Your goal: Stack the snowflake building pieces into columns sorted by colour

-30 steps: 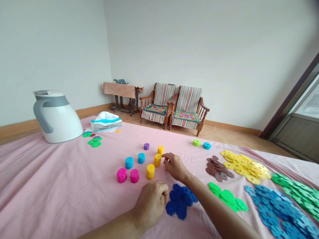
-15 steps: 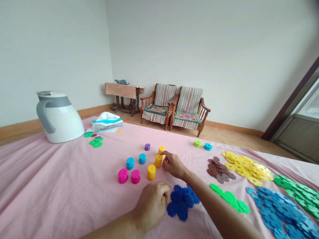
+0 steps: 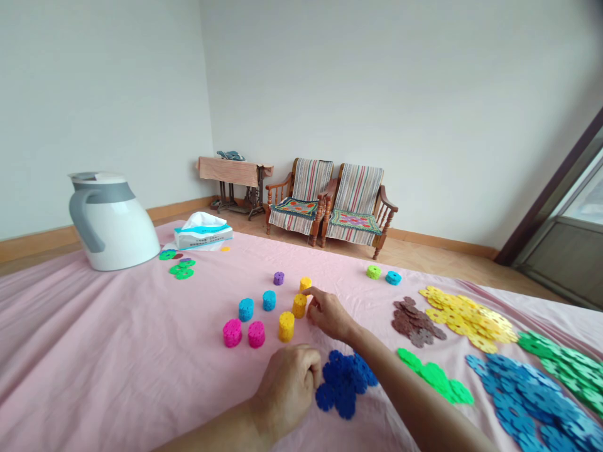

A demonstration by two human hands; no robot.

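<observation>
My right hand (image 3: 328, 315) reaches over the yellow stacks of flower-shaped plastic discs. Its index finger stretches out by the top of the middle yellow stack (image 3: 299, 306), near the back yellow stack (image 3: 306, 284); the other fingers curl under, with nothing visible in them. A third yellow stack (image 3: 286, 327) stands closer to me. My left hand (image 3: 291, 383) rests on the pink cloth, curled closed, its inside hidden. Just right of it lies a loose heap of dark blue discs (image 3: 343, 384). Pink stacks (image 3: 232, 333) and blue stacks (image 3: 245, 309) stand to the left.
Loose brown discs (image 3: 413, 320), yellow discs (image 3: 468, 317), bright green discs (image 3: 436, 375) and blue discs (image 3: 532, 402) spread to the right. A purple stack (image 3: 279, 278) and a lime stack (image 3: 374, 272) stand farther back. A white jug (image 3: 122, 229) and tissue box (image 3: 203, 235) are at left.
</observation>
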